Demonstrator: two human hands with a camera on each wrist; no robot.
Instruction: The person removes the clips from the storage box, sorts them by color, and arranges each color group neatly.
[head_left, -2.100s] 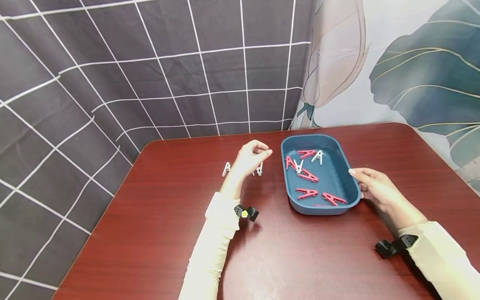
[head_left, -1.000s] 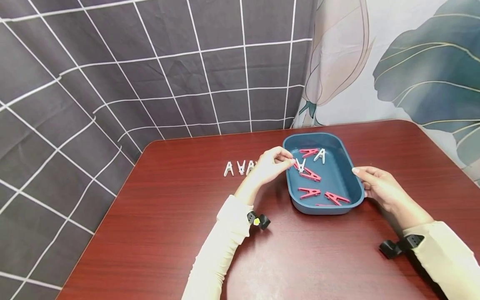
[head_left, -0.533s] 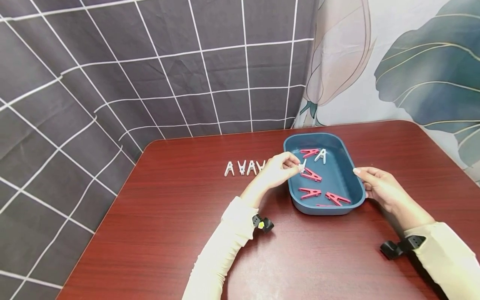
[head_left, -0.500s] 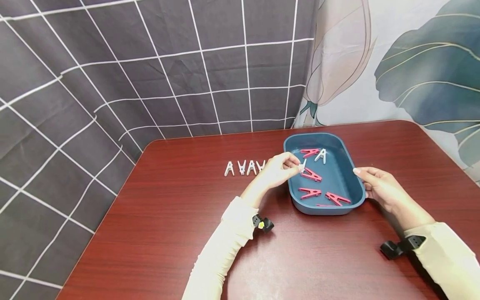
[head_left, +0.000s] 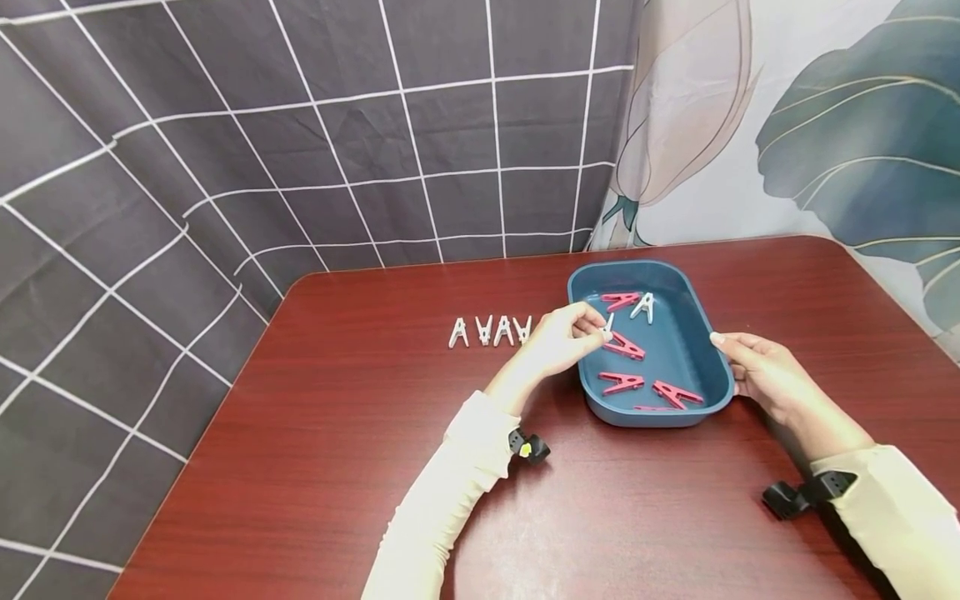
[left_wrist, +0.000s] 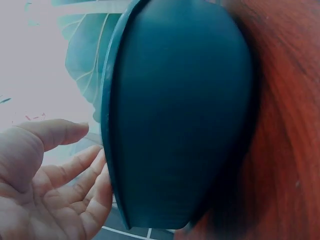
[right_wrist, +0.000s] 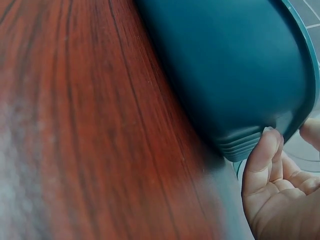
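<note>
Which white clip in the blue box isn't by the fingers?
The white clip beside the farthest red clip; the other white clip is right at the left hand.

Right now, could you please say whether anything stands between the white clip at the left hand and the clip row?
Yes: the tray's left wall separates the white clip at the left hand from the clip row.

The raised walls of the tub [head_left: 660, 419] block a low sideways pass; its open top leaves room from above, mostly at right. The left hand [head_left: 553, 343] crosses the left wall, and the right hand [head_left: 772, 377] occupies the right rim. White pegs [head_left: 504, 323] line the worktop [head_left: 322, 433] beside the left hand; between the forearms [head_left: 446, 483], passage remains.
</note>
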